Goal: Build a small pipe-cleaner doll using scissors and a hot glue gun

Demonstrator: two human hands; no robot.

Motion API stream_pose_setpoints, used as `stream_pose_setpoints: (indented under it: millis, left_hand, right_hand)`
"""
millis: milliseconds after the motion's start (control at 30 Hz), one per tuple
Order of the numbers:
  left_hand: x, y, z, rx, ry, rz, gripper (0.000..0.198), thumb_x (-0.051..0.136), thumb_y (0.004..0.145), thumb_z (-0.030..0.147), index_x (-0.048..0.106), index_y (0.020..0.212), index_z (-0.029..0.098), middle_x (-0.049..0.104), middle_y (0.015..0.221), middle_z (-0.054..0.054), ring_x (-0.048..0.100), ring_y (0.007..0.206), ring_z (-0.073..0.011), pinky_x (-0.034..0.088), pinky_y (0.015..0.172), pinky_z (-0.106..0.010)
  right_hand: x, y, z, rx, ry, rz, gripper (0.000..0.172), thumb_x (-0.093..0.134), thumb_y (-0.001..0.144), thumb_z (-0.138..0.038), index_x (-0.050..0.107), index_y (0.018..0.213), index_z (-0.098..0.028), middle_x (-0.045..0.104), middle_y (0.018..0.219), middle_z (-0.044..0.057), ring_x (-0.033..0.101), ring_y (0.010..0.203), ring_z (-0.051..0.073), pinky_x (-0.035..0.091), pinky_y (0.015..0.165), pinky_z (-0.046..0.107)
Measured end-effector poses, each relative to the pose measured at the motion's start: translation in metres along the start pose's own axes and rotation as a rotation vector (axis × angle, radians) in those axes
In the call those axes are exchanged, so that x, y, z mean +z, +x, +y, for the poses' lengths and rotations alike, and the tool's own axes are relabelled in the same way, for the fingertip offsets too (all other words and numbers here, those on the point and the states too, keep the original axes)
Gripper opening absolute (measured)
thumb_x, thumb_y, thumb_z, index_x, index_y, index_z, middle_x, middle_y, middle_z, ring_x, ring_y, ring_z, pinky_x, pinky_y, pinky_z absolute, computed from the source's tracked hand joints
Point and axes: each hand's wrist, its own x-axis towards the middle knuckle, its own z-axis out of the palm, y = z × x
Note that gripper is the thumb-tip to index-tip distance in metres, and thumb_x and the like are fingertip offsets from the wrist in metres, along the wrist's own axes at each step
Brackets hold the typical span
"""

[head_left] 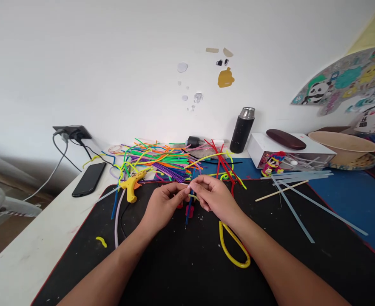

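My left hand (pixel 166 203) and my right hand (pixel 215 196) meet over the black mat, thumb and forefinger of each pinched together. Between the fingertips runs a thin pale pipe cleaner (pixel 185 184), mostly covered by the fingers. Just below and behind them lie a dark blue pipe cleaner (pixel 187 219) and small red-pink pieces (pixel 190 211), partly hidden. A yellow loop (pixel 235 250) rests under my right wrist. To the left of my left hand lies a yellow hot glue gun (pixel 132 187), beside a long lilac pipe cleaner (pixel 120 216).
A heap of coloured pipe cleaners (pixel 165 161) spreads behind the hands. A phone (pixel 89 179) lies at left. Glue sticks (pixel 297 214), a small figure (pixel 273 165), a white box (pixel 257 146), a black flask (pixel 242 131) and a bowl (pixel 343 146) stand or lie at right.
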Motion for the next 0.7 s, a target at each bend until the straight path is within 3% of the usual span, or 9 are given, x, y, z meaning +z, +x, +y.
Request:
stream_pose_setpoints:
  millis: [333, 500, 700]
  left_hand:
    - [0.0015, 0.0009, -0.0036, 0.018, 0.004, 0.024, 0.037, 0.077, 0.084, 0.055, 0.081, 0.089, 0.019, 0.074, 0.077, -0.005, 0.064, 0.07, -0.019, 0.051, 0.062, -0.028]
    - [-0.0006, 0.0017, -0.0029, -0.002, -0.089, 0.009, 0.038, 0.078, 0.086, 0.056, 0.076, 0.084, 0.018, 0.07, 0.073, -0.003, 0.058, 0.062, -0.014, 0.047, 0.058, -0.025]
    - [-0.0008, 0.0035, -0.0064, 0.0, -0.131, -0.004, 0.039, 0.078, 0.087, 0.055, 0.073, 0.08, 0.016, 0.067, 0.07, -0.001, 0.054, 0.059, -0.0116, 0.044, 0.055, -0.023]
  right_hand:
    - [0.0021, -0.0015, 0.0047, 0.055, 0.056, -0.02, 0.036, 0.074, 0.084, -0.053, 0.061, 0.09, -0.021, 0.043, 0.048, -0.014, 0.033, 0.035, 0.006, 0.027, 0.036, 0.02]
    - [0.0005, -0.0019, 0.0003, 0.043, 0.074, -0.024, 0.038, 0.068, 0.09, -0.057, 0.064, 0.093, -0.02, 0.046, 0.047, -0.011, 0.035, 0.035, 0.007, 0.025, 0.037, 0.021]
    - [0.0031, -0.0001, 0.0043, 0.009, 0.063, -0.011, 0.043, 0.075, 0.084, -0.06, 0.065, 0.094, -0.019, 0.048, 0.048, -0.011, 0.036, 0.035, 0.007, 0.028, 0.037, 0.021]
